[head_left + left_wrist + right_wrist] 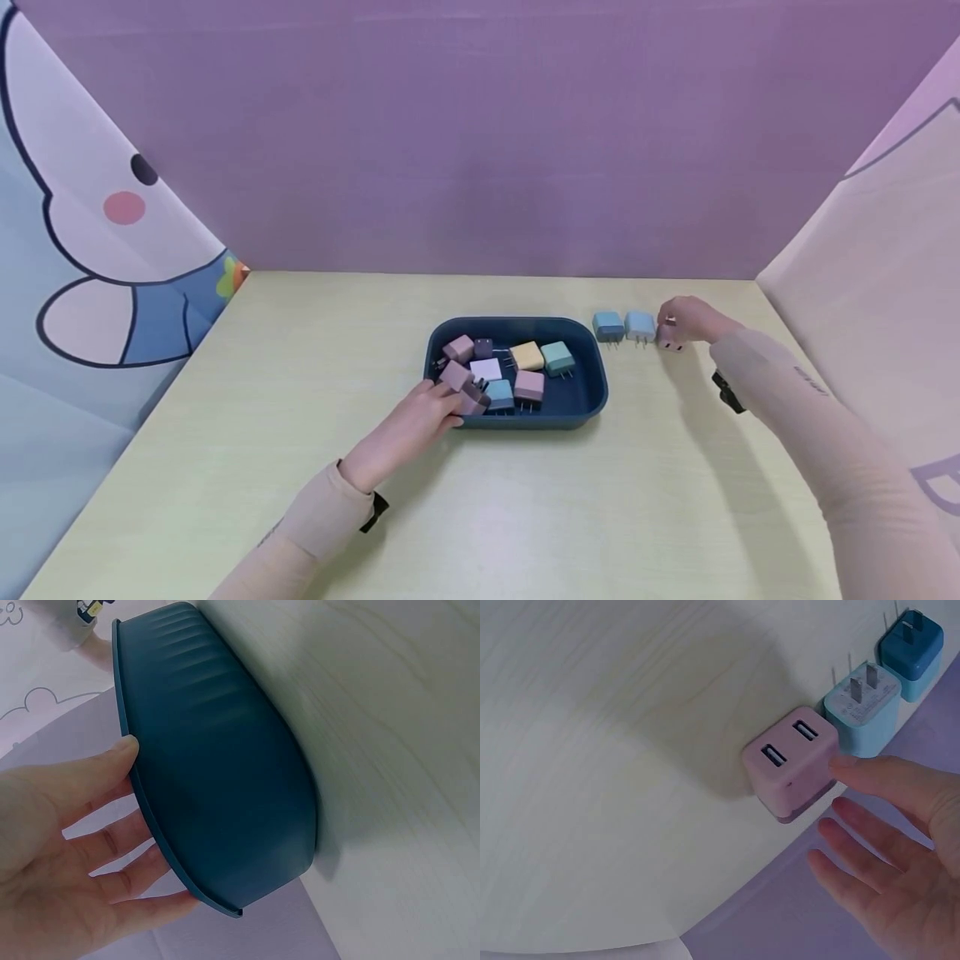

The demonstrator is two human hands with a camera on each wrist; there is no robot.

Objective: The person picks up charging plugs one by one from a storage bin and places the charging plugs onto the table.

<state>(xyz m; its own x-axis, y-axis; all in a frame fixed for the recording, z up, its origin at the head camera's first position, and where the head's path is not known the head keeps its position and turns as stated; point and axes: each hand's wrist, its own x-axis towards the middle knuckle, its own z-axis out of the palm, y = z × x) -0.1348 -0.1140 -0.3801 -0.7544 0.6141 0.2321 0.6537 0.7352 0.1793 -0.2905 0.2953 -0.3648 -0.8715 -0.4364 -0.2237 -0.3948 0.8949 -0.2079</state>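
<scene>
At the near left corner of the dark blue tray (pixel 517 422), my left hand (pixel 416 417) grips the rim. The left wrist view shows its thumb (pixel 126 750) on the outer wall and the fingers behind the edge. Two pink chargers (pixel 456 375) lie tilted right by those fingers. Over to the right, my right hand (pixel 697 317) pinches a pink USB charger (pixel 791 757) that stands on the table, ports facing the wrist camera. Its thumb touches the charger's edge, the forefinger is hidden, and the other fingers spread apart. A light blue charger (pixel 866 712) stands beside it.
A two-tone blue charger (pixel 608 325) stands at the left end of the row, prongs toward me. Inside the tray lie several more chargers, among them a yellow one (pixel 527 356) and a green one (pixel 558 358). A purple cloth wall (pixel 480 167) rises behind the table.
</scene>
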